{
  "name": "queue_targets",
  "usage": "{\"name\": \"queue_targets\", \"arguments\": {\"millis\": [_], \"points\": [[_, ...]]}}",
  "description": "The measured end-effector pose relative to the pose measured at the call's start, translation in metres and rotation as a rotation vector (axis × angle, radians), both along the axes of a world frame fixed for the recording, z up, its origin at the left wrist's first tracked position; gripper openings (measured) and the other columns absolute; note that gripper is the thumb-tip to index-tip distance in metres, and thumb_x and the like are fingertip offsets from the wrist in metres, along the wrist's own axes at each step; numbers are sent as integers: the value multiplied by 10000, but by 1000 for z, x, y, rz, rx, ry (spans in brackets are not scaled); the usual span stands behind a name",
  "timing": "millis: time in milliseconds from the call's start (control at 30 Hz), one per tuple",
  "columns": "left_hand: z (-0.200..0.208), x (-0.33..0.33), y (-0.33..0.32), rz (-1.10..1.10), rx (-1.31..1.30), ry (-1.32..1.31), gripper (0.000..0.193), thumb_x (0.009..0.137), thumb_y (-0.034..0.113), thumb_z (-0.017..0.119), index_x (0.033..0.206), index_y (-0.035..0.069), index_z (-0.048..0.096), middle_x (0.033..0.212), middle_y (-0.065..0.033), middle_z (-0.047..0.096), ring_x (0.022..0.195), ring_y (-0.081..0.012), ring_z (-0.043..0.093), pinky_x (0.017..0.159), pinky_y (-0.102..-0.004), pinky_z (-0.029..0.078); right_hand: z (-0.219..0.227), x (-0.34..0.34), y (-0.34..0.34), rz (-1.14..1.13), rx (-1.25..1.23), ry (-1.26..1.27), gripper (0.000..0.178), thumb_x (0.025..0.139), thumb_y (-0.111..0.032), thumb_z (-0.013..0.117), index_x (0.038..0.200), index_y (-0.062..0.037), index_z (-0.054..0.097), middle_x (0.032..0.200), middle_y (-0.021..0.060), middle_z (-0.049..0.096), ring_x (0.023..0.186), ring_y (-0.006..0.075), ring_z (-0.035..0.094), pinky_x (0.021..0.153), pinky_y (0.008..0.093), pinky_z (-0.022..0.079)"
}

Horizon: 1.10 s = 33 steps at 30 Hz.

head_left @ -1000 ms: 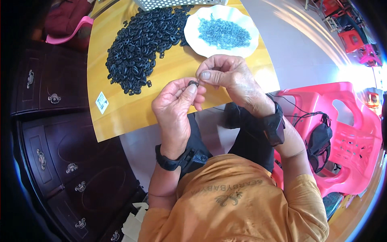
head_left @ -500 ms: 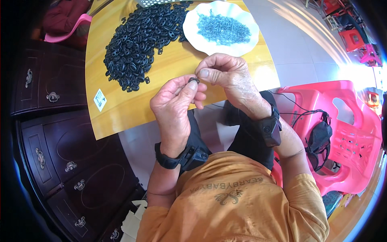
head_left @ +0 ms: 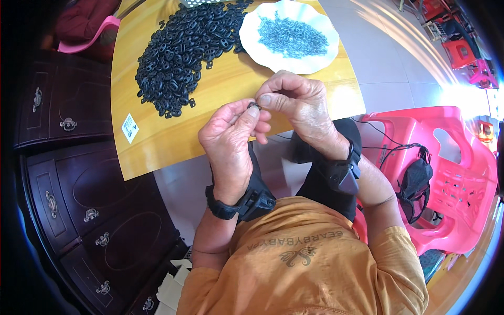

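My left hand (head_left: 232, 128) is closed, with a small black plastic piece (head_left: 254, 105) between thumb and forefinger. Right up against that piece, my right hand (head_left: 303, 107) pinches thumb and forefinger together; whatever is between them is too small to make out. Both hands are raised over the near edge of the yellow wooden table (head_left: 149, 152). Beyond them lies a big heap of black plastic pieces with holes (head_left: 173, 68). A white scalloped plate (head_left: 252, 50) at the far right holds a mound of tiny shiny pieces (head_left: 293, 38).
A white perforated basket (head_left: 202, 2) stands at the table's far edge. A white label (head_left: 129, 128) is stuck near the left edge. Dark wooden drawers (head_left: 100, 210) are on my left. On my right stands a pink plastic chair (head_left: 457, 173) with a black bag (head_left: 417, 176) on it.
Both hands stay together at the black piece, shifting very slightly to the right. My right wrist has turned a little.
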<state>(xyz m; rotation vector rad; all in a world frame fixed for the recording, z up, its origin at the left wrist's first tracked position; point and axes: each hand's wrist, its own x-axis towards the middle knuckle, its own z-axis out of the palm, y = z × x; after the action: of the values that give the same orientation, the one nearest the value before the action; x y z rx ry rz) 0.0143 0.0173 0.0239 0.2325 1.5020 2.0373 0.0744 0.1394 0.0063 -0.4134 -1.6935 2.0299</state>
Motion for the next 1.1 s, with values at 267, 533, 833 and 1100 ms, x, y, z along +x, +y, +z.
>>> {"name": "queue_targets", "arguments": {"millis": [267,533,833,1100], "points": [[-7,1,-4,60,15,-57,153,844,18,579,957,-84,578,751,-122,632,581,-136,583,474,-235,453,-13,-7,-13,-125,298,120,47,750,29,664,761,4,626,776,48,556,694,121,541,614,253,460],[-20,-1,-9,85,12,-45,150,855,28,575,959,-80,579,755,-104,628,594,-133,581,492,-235,458,-24,-5,-19,-93,353,53,100,754,61,643,831,-1,658,776,30,575,767,125,542,694,240,444],[-16,-13,-16,77,19,-17,133,867,28,561,961,-64,586,791,-113,644,625,-134,593,516,-233,472,-20,-12,-20,-9,306,35,168,829,26,587,983,5,652,847,41,608,813,116,563,741,241,456],[-20,-17,-34,124,0,-83,158,869,26,554,991,-72,572,812,-161,638,629,-166,593,537,-276,486,-22,-31,-16,-4,348,-89,181,817,20,595,991,18,645,875,65,641,815,133,591,752,257,470]]}}
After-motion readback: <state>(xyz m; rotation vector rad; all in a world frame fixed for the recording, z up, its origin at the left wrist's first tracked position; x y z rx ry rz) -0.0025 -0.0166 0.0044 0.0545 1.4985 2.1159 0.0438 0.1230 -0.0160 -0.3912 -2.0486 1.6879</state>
